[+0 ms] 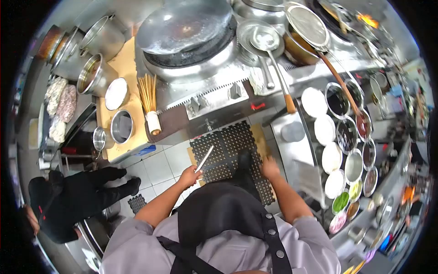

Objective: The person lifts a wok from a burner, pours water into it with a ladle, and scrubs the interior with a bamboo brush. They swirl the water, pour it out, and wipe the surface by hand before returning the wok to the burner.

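Note:
My left hand (189,176) is closed around a thin, straight, white stick-like utensil (205,158), held over the floor in front of my apron. Its exact kind is too small to make out. Low beside the steel counter (299,157) is my right hand (270,168); its fingers are blurred and partly turned away, and no held object shows. Below both hands lies a black perforated rubber mat (223,141) on white tiles.
A large wok (185,27) sits on the range ahead. Bamboo sticks (147,93) stand at its left, near steel pots (96,75). A ladle (278,68) and strainer (308,23) lie right of the wok. Several sauce bowls (346,134) line the right. Another person (59,205) is at left.

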`<state>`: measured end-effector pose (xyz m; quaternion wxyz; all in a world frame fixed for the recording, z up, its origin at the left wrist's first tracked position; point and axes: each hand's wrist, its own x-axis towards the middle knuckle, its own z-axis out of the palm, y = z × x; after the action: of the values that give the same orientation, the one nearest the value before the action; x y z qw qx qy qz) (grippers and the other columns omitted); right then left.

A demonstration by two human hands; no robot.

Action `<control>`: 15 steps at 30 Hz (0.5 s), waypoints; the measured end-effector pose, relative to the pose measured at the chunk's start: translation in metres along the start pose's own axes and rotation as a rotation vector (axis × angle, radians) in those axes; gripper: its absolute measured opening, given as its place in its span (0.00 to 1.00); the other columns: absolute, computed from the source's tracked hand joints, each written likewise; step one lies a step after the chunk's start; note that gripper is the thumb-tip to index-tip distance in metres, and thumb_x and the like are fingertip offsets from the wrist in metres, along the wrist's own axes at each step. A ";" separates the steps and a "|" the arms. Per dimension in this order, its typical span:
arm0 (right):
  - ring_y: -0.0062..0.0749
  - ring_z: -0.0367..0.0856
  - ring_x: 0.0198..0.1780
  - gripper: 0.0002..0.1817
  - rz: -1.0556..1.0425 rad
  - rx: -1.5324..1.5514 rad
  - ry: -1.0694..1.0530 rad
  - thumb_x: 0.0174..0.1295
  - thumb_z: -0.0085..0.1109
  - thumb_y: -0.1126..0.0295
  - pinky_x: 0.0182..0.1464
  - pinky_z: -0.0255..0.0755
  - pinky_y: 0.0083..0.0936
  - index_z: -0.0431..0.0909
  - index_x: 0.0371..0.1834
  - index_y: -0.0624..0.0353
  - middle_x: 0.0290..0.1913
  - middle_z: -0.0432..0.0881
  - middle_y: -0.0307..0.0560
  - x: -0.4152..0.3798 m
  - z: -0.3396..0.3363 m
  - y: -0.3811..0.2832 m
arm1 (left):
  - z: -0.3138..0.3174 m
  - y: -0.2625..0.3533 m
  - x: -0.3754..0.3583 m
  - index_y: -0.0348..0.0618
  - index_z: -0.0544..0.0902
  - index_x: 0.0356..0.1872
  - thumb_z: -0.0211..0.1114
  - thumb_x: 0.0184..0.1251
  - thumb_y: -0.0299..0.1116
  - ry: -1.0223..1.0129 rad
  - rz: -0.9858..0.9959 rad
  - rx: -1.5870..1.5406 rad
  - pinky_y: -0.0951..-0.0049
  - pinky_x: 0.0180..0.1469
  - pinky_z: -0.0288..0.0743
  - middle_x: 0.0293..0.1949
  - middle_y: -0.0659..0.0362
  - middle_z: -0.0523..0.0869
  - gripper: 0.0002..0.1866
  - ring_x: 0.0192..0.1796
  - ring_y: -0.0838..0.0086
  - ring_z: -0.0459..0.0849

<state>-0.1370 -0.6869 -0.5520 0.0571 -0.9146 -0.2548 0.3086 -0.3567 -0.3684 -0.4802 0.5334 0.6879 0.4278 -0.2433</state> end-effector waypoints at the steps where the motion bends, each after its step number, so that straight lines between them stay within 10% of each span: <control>1: 0.55 0.63 0.70 0.34 -0.164 -0.031 0.184 0.61 0.60 0.60 0.65 0.65 0.44 0.62 0.68 0.61 0.67 0.65 0.62 0.039 -0.032 -0.015 | -0.003 0.017 -0.009 0.37 0.75 0.51 0.63 0.68 0.40 0.005 -0.008 -0.006 0.75 0.17 0.68 0.23 0.61 0.77 0.19 0.18 0.79 0.74; 4: 0.51 0.56 0.74 0.34 -0.570 -0.279 0.549 0.58 0.55 0.63 0.72 0.52 0.49 0.63 0.68 0.69 0.70 0.63 0.60 0.128 -0.119 -0.048 | -0.008 0.064 -0.038 0.37 0.74 0.52 0.62 0.70 0.39 0.073 -0.025 -0.134 0.77 0.18 0.67 0.23 0.62 0.77 0.18 0.18 0.80 0.73; 8: 0.50 0.51 0.77 0.37 -0.414 -0.365 0.223 0.60 0.55 0.62 0.76 0.43 0.49 0.58 0.72 0.68 0.74 0.56 0.62 0.199 -0.098 -0.010 | -0.017 0.111 -0.079 0.37 0.74 0.53 0.61 0.70 0.36 0.150 0.032 -0.333 0.80 0.19 0.66 0.24 0.64 0.76 0.17 0.19 0.83 0.73; 15: 0.51 0.60 0.73 0.30 -0.229 -0.160 0.303 0.67 0.49 0.60 0.66 0.64 0.50 0.62 0.70 0.62 0.72 0.61 0.61 0.222 -0.091 -0.004 | -0.035 0.139 -0.101 0.39 0.74 0.53 0.58 0.73 0.34 0.236 0.120 -0.740 0.82 0.21 0.67 0.26 0.65 0.77 0.13 0.20 0.84 0.72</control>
<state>0.0662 -0.5671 -0.5972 0.0567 -0.9173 -0.3693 0.1378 -0.2950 -0.3775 -0.3165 0.7058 0.4962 0.5040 0.0399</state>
